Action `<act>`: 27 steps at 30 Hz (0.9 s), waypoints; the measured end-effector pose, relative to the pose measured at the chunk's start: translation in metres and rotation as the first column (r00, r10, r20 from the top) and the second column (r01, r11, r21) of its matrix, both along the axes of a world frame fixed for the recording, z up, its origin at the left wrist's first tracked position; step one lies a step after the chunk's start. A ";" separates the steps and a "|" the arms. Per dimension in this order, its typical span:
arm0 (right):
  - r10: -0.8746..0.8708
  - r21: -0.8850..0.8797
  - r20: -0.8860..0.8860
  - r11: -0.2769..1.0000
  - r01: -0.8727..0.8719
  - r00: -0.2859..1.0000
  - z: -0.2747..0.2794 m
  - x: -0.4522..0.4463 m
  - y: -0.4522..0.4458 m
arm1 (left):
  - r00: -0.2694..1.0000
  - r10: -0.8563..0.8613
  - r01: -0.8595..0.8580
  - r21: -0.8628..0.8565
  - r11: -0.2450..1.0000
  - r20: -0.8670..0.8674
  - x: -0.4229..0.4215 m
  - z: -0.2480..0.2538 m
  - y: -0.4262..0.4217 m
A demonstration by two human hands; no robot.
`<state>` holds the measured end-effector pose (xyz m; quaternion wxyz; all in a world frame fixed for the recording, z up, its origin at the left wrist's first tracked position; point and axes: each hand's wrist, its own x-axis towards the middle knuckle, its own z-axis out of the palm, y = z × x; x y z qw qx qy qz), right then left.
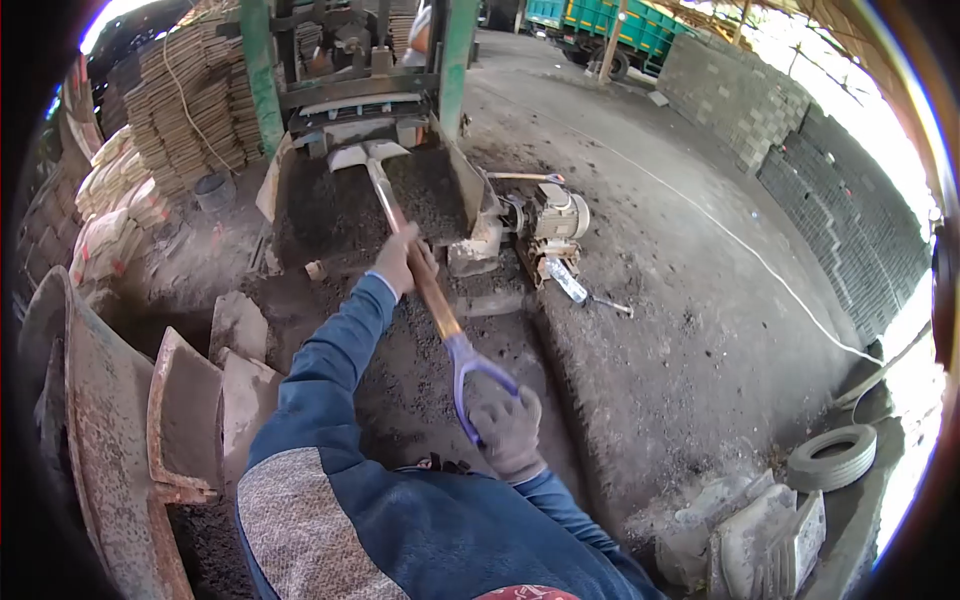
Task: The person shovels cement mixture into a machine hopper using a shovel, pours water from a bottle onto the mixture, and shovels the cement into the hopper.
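A shovel [432, 298] with a wooden shaft and a purple handle stretches forward from my body. Gloved, my left hand [402, 262] is closed around the middle of its shaft. My right hand [510, 435], gloved too, grips the purple end handle. The shovel's metal blade [370, 153] lies over dark, crumbly material [335, 205] in a metal hopper [464, 190] of a green-framed machine [261, 80]. How deep the blade sits in the material I cannot tell.
An electric motor [560, 213] and a plastic bottle [566, 280] are right of the hopper. A rusty metal drum or trough [105, 430] stands at left. A tyre [832, 458] lies at lower right. Stacked blocks [735, 100] and a green truck [640, 35] are farther back.
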<state>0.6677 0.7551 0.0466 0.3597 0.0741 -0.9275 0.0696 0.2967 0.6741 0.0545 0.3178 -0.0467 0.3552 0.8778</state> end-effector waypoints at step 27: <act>0.109 -0.740 0.658 -0.089 0.667 0.745 -0.213 0.155 0.105 | 0.912 0.391 -0.385 -0.068 0.920 0.126 0.191 -0.101 -0.105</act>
